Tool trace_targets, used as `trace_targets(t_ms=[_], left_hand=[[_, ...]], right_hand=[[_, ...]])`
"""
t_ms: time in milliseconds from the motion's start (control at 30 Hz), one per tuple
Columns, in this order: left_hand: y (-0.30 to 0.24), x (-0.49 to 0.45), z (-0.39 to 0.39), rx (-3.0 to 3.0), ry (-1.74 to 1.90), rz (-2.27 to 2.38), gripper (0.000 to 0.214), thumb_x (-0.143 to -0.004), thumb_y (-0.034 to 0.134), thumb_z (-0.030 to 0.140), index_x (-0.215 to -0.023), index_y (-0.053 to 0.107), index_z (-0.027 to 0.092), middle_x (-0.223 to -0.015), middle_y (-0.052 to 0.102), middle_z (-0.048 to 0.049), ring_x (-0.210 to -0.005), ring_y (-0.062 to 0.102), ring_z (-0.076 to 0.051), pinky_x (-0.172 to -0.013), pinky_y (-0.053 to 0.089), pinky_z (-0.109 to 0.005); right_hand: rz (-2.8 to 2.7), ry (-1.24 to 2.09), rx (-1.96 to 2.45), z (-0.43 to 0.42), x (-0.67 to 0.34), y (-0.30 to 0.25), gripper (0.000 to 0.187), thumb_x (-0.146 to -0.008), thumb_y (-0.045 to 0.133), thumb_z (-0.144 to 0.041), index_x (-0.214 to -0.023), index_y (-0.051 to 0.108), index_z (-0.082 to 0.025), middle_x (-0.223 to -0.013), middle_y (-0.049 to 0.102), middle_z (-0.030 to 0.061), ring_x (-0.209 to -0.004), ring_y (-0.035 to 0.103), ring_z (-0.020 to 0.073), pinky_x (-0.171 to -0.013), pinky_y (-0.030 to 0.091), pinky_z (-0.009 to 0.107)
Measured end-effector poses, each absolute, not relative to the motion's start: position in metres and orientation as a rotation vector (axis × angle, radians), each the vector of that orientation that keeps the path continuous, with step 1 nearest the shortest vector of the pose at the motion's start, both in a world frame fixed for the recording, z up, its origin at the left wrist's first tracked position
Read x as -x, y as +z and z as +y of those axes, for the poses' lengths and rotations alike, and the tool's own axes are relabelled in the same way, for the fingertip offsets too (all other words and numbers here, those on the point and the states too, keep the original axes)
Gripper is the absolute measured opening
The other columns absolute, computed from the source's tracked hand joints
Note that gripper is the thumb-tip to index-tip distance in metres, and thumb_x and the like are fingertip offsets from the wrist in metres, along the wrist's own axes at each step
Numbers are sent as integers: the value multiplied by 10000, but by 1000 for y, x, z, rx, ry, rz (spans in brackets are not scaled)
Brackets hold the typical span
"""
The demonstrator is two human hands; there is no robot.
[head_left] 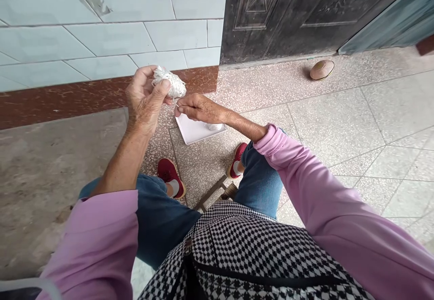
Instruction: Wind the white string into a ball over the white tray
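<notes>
My left hand (145, 94) is closed around a bundle of white string (169, 83), with the thumb pressed on its near side. Just right of it and slightly lower, my right hand (198, 108) is pinched, and a short bit of white string shows at its fingertips. Below the hands a shallow pale pink tray (193, 132) lies on the floor. A smaller white ball of string (214, 126) sits in the tray, partly hidden under my right wrist. A thin strand hangs over the tray's right edge.
A tiled wall (108, 37) with a brown base stands ahead on the left, beside a dark panelled door (271, 15). A pinkish rounded object (322, 70) lies near the door. My red shoes (167, 173) flank part of a low frame (213, 191) on the floor.
</notes>
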State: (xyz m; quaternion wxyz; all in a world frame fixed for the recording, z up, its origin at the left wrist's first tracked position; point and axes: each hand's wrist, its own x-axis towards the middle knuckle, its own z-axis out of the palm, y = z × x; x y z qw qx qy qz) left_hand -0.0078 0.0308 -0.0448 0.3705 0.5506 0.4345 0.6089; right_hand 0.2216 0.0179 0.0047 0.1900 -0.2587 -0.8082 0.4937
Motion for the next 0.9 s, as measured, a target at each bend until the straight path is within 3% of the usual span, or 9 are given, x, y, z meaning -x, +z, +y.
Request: trace_targets(t_ms=[167,333,433,600,700,833,900], left_hand=[[-40,9,26,-1587,1554,1230,942,-759,1162,942,-1244,806,217,-995,813,-38,-829,754,-198,-729,729,-321],[-29,1,14,-1622,1370,1138,1030,-878,990,1099,-1332,900,179,-947,821,-49,-613,619,-125,-517,584,-247],[-25,-3,9,-1592,1310,1096,1048,-859,995,1110,-1344,919,184,-906,807,-44,-583,607,-122,-479,549,-236],[-21,-4,6,-1433,1257,1044,806,-823,1155,819,-1283,898,208,-998,864,-74,-687,715,-157,-513,586,-228],[-19,-2,6,-1352,1234,1022,678,-814,1156,633,-1262,872,210,-1056,875,-92,-764,760,-183,-550,635,-241],[-17,-1,6,-1251,1265,957,655,-769,1174,570,-1227,849,234,-1137,873,-112,-843,794,-213,-572,679,-266],[-16,-1,6,-1207,1276,929,667,-762,1189,577,-1223,841,243,-1212,877,-134,-939,837,-248,-621,721,-288]], right_hand=[[-2114,1320,826,23,-232,22,426,-1424,601,-393,-1066,708,-188,-948,623,39,-917,575,218,-856,525,311],[-2039,1104,965,30,-243,37,384,-1404,610,-302,-1040,695,-214,-966,691,45,-977,658,218,-965,594,306],[-2043,1000,1002,30,-247,40,356,-1364,661,-314,-1021,715,-233,-993,757,61,-991,703,231,-979,619,326],[-2010,982,1035,33,-246,35,424,-1346,668,-455,-978,712,-249,-935,754,59,-968,705,227,-904,596,334],[-2003,1050,1017,36,-242,33,485,-1384,640,-489,-965,637,-245,-925,708,52,-957,660,217,-917,573,323],[-1918,1244,1070,42,-234,23,527,-1404,702,-488,-955,558,-252,-855,584,14,-895,591,206,-790,513,274],[-1813,1375,1045,46,-228,14,509,-1440,630,-385,-960,530,-249,-798,513,-23,-776,493,172,-689,430,245]])
